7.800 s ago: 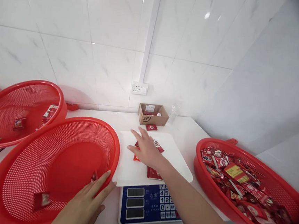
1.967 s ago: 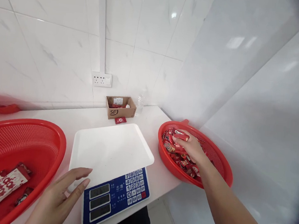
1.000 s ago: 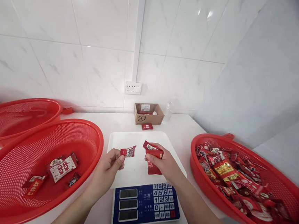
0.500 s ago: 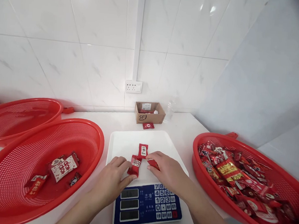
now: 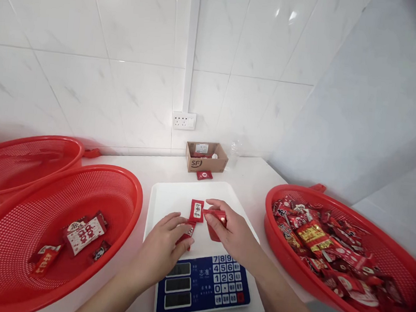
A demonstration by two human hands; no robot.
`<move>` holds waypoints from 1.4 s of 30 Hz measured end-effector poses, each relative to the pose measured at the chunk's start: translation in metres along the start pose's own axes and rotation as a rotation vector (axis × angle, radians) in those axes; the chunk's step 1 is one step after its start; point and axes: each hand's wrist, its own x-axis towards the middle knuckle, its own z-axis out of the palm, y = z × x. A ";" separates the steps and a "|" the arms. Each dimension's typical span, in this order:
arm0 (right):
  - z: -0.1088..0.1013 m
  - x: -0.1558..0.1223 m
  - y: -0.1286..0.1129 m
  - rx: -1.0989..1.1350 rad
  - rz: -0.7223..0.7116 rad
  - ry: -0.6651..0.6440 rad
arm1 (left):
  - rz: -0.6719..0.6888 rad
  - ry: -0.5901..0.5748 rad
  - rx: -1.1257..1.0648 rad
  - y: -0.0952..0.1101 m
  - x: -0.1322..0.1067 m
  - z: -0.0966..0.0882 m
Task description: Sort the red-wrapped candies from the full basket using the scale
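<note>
My right hand (image 5: 228, 230) is closed on a red snack packet (image 5: 216, 230), its fingers and thumb covering part of it, above the white pan of a digital scale (image 5: 170, 199). To its left, my left hand (image 5: 167, 240) curls its fingers and thumb around another red snack packet (image 5: 185, 236), which is partly hidden under the fingers. A third red packet with a white label (image 5: 197, 210) lies flat on the pan, just beyond both hands. The scale's blue panel (image 5: 201, 291) faces me, with dark displays and a keypad.
A red basket (image 5: 130, 217) with several packets stands left, with another red basket (image 5: 79, 152) behind it. At right a red basket (image 5: 270, 215) is heaped with packets. A cardboard box (image 5: 210, 165), a loose red packet (image 5: 205, 175) and a clear bottle (image 5: 234, 153) are by the wall.
The packet in my right hand has turned and shows more of its red side. My left fingers have moved further over their packet, covering its label more. The view has shifted slightly.
</note>
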 end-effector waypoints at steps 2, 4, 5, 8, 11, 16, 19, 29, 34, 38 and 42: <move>0.006 -0.003 -0.004 0.141 -0.001 0.056 | -0.098 0.015 -0.193 0.009 0.002 -0.002; 0.015 -0.007 -0.008 0.281 -0.009 0.118 | -0.180 -0.026 -0.375 0.019 0.004 -0.003; 0.019 -0.009 -0.010 0.338 -0.018 0.141 | -0.207 -0.056 -0.465 0.023 0.005 -0.003; 0.028 -0.016 -0.015 0.425 -0.063 0.159 | -0.276 -0.102 -0.759 0.031 0.007 0.001; 0.025 -0.021 -0.015 0.406 -0.111 0.136 | -0.368 -0.071 -0.922 0.031 0.006 0.005; 0.006 -0.027 -0.005 0.248 -0.153 0.032 | -0.313 0.071 -0.660 0.020 0.004 0.002; -0.001 -0.030 0.008 0.108 -0.222 0.040 | -0.219 0.122 -0.401 0.012 0.003 0.001; -0.016 -0.036 0.024 -0.233 -0.239 -0.062 | 0.055 -0.120 0.169 -0.004 -0.003 0.014; -0.031 -0.038 0.030 -0.185 -0.087 0.063 | -0.031 -0.172 0.292 -0.013 0.001 0.013; -0.029 -0.033 0.032 -0.122 -0.029 0.113 | 0.033 -0.261 0.283 -0.004 0.015 0.012; -0.020 -0.029 0.030 -0.052 -0.049 0.128 | 0.080 -0.343 0.323 0.000 0.029 0.018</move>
